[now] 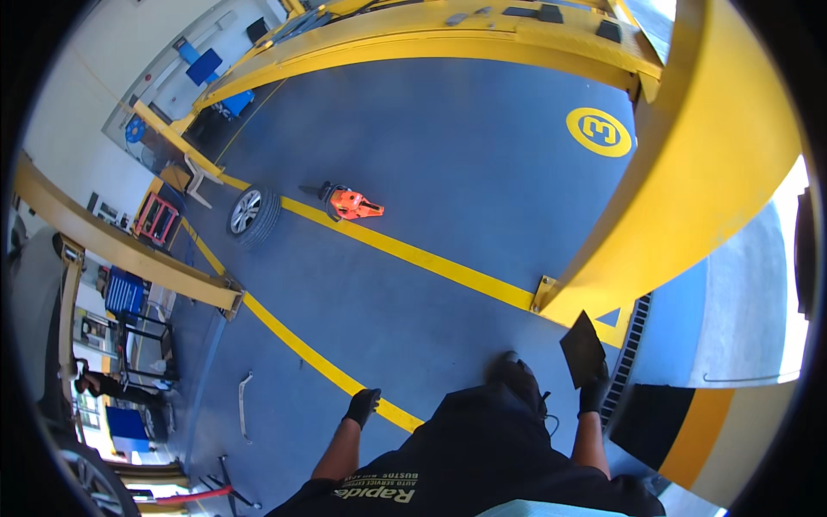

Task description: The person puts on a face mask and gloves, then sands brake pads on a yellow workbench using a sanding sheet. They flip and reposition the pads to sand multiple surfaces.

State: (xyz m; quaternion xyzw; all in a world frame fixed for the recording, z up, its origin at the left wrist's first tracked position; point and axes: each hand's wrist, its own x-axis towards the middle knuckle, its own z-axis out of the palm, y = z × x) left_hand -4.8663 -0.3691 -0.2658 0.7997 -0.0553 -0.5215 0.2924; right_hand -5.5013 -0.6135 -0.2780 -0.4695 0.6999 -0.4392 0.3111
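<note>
My right hand (593,393), in a black glove, grips a thin dark rectangular sheet (583,348) by its lower edge, beside the foot of a yellow lift post. The sheet's exact kind cannot be made out. Near a yellow floor line, my left hand (363,406), also black-gloved, hangs with its fingers curled in and nothing visible in them. On the floor ahead lies an orange chainsaw (353,204) with a dark bar. A car wheel with its tyre (254,215) lies to the left of the saw.
The large yellow lift post (663,189) rises at the right, next to a floor drain grate (627,358). A yellow lift beam (431,47) crosses the far side. At left are a blue tool cabinet (125,293), another person (116,385) and a metal bar (244,407) on the floor.
</note>
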